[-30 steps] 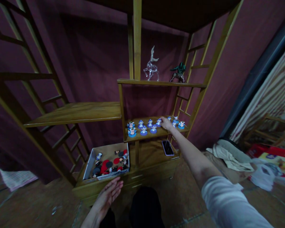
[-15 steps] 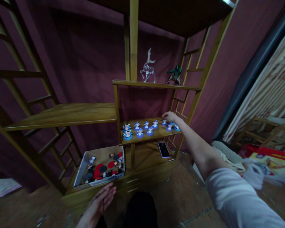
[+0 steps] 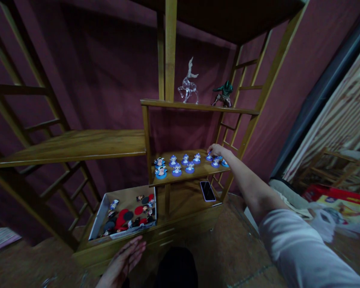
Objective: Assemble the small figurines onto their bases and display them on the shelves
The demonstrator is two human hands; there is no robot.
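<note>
My right hand (image 3: pixel 216 150) reaches onto the small middle shelf (image 3: pixel 195 175), its fingers pinched at the top of a purple-and-white figurine (image 3: pixel 209 157) on a round purple base. Several similar purple figurines stand in two loose rows, among them one in front (image 3: pixel 190 167). Two blue-based figurines with pale faces, one nearer (image 3: pixel 161 172), are at the shelf's left end. Part of a blue figurine (image 3: pixel 225 163) shows beside my right wrist. Low in front of the cabinet, my left hand (image 3: pixel 124 258) is held with fingers stretched out and nothing in it.
A shallow cardboard box (image 3: pixel 93 224) with red and dark discs and small figures sits at lower left. A phone (image 3: pixel 207 191) lies on the lower board. Above stand a clear glass deer (image 3: pixel 188 86) and a dark green figure (image 3: pixel 224 95). Plastic bags (image 3: pixel 322 220) lie at right.
My right hand has come down slightly, and its fingers have closed at the top of the purple figurine. My left hand stays about where it was; the view has shifted a little.
</note>
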